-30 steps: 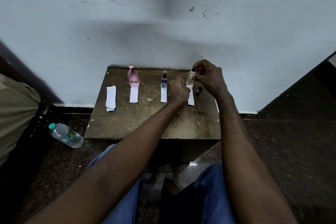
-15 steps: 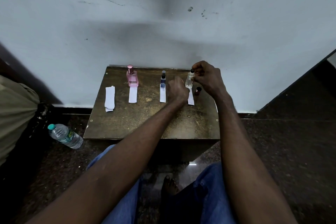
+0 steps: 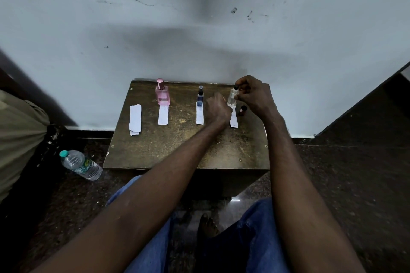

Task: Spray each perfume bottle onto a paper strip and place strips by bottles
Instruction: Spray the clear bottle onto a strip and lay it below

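Left to right across the table (image 3: 177, 153): spare strips (image 3: 135, 120) by the left edge. The pink bottle (image 3: 162, 93) stands at the back edge, first strip (image 3: 163, 115) in front of it. The blue bottle (image 3: 200, 96) has the second strip (image 3: 200, 115) laid the same way. My left hand (image 3: 218, 109) comes next, fingers curled, against the left side of the third strip (image 3: 234, 120); I cannot tell if it pinches the paper. That strip runs back to front, far end at the foot of the clear bottle (image 3: 232, 98). My right hand (image 3: 255, 97) grips that bottle near the back right corner, fingertips at the sprayer. A dark cap (image 3: 243, 110) lies just right of the strip. I judge the spray must go down along it.
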